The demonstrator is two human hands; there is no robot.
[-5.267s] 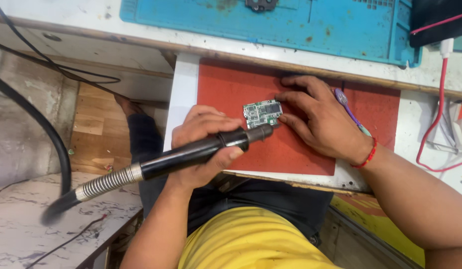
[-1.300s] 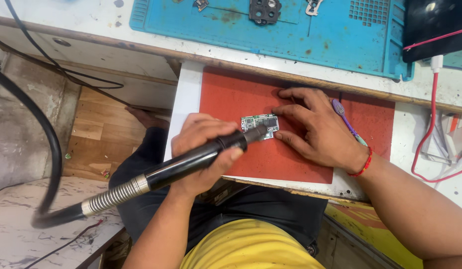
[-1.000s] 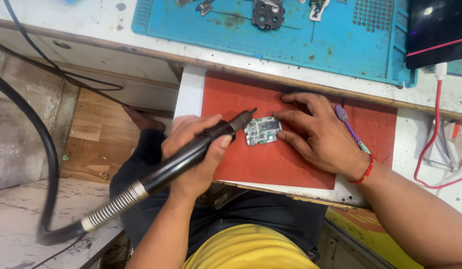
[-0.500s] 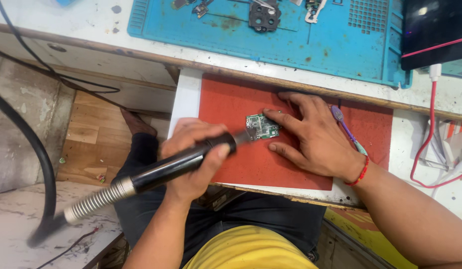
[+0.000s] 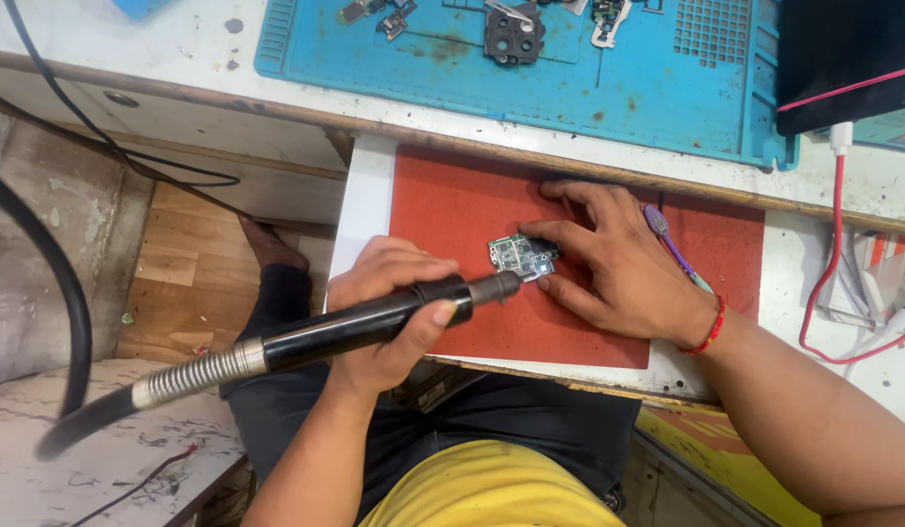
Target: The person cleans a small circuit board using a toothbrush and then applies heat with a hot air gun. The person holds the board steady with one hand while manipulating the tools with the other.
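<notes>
Head cam, looking down at desk (image 5: 228, 44).

Left hand (image 5: 389, 312): fingers clenched round black hot-air handpiece (image 5: 360, 327), thumb on top of barrel. Metal nozzle tip now at lower-left edge of small green circuit board (image 5: 521, 257), touching or just above; can't tell which. Approx. 1 s ago the nozzle sat higher, angled toward board's top-left corner; it has since dropped and levelled, handpiece nearer horizontal. Spring strain-relief and thick black hose (image 5: 52, 283) trail off left.

Right hand (image 5: 618, 263): flat on red mat (image 5: 452, 200), fingers spread, not closed round anything. Index and thumb tips press at board's right edge, pinning it. Same pinning pose as in earlier frames; board has shifted only slightly on mat.

Board lies flat, mid red mat, between the two hands.

Judgement: work point has moved from the board's upper edge to the lower-left area; board stays steadied by right hand.

Other: blue work mat (image 5: 569, 78) further back w/ loose parts, well apart. Red cable (image 5: 833, 254) at right. Purple-handled tool (image 5: 667, 234) just beside right hand, untouched.
</notes>
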